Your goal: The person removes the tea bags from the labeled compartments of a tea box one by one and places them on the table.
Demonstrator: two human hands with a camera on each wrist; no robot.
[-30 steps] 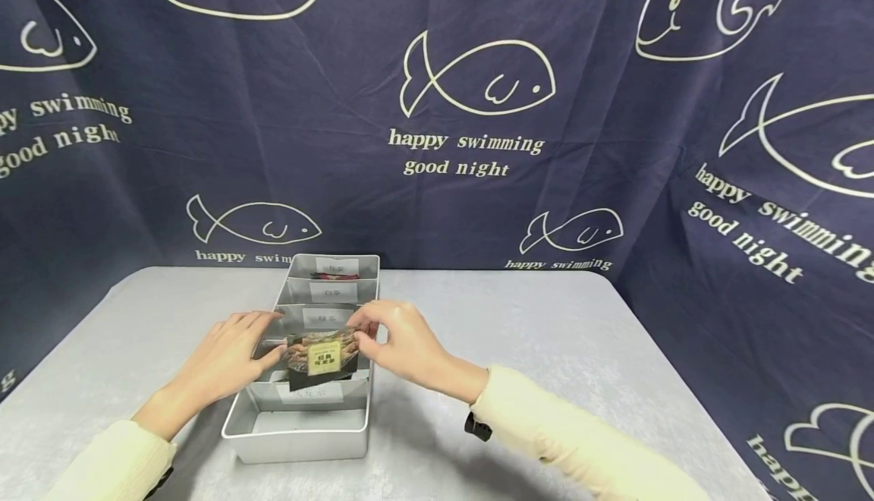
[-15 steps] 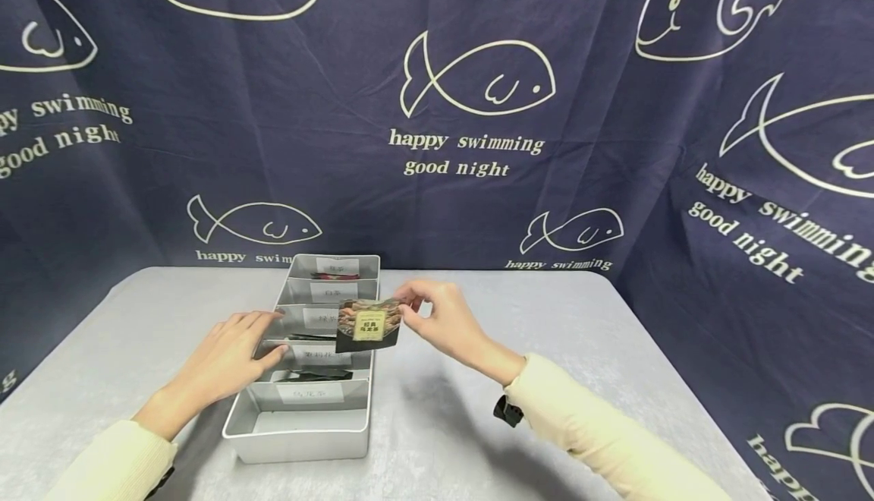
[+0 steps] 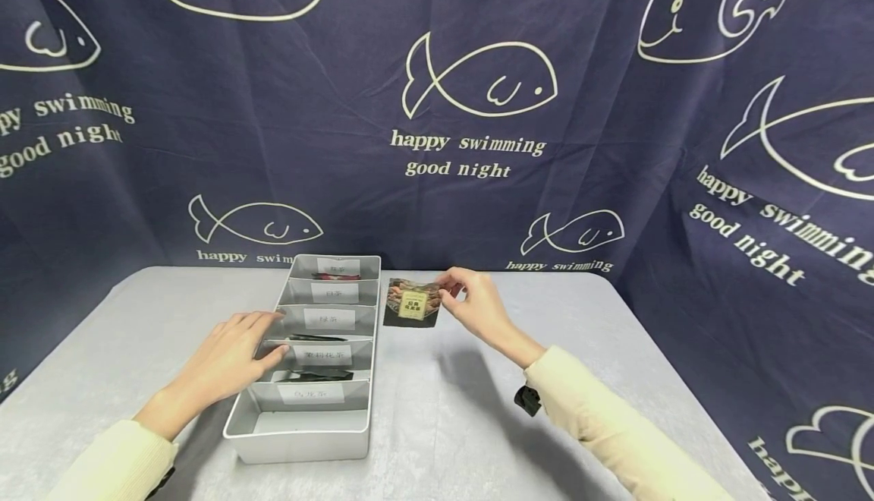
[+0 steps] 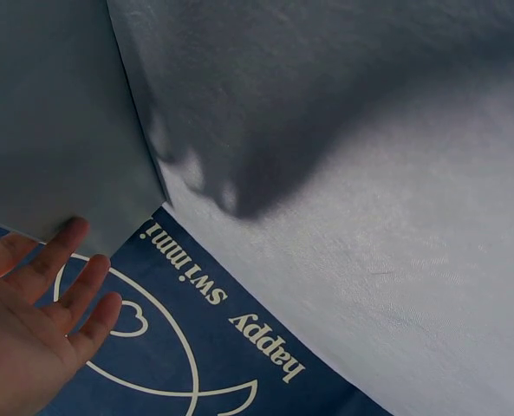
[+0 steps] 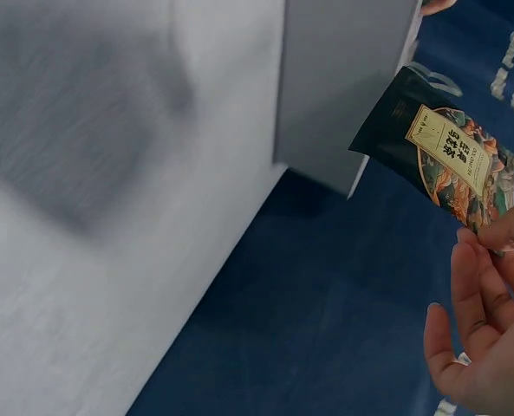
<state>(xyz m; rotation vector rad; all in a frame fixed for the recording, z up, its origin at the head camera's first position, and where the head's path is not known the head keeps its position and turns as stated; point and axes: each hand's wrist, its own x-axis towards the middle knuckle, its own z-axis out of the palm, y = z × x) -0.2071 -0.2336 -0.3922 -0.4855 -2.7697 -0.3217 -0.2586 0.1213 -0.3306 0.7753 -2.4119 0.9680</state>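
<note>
My right hand (image 3: pixel 474 304) pinches a dark tea sachet (image 3: pixel 413 304) by its upper corner, just right of the long grey box (image 3: pixel 300 444). In the right wrist view, the sachet (image 5: pixel 443 152) shows a yellow label and a colourful picture, with the thumb and index finger at its edge. My left hand (image 3: pixel 228 353) rests on the box's left rim, its thumb reaching over the inside. The left wrist view shows that hand's fingers (image 4: pixel 83 290) loosely extended at the box wall (image 4: pixel 57 130). Dark sachets (image 3: pixel 317 376) lie in two of the nearer compartments.
Dividers with white paper labels (image 3: pixel 310 393) split the box into several compartments. A red packet (image 3: pixel 336 277) shows in the farthest one. The box stands on a pale grey table (image 3: pixel 546 334), backed by a navy cloth (image 3: pixel 471 220) with white fish drawings.
My right hand has lifted the sachet out from over the box and carried it right and away, past the box's right side. The left hand stays on the rim.
</note>
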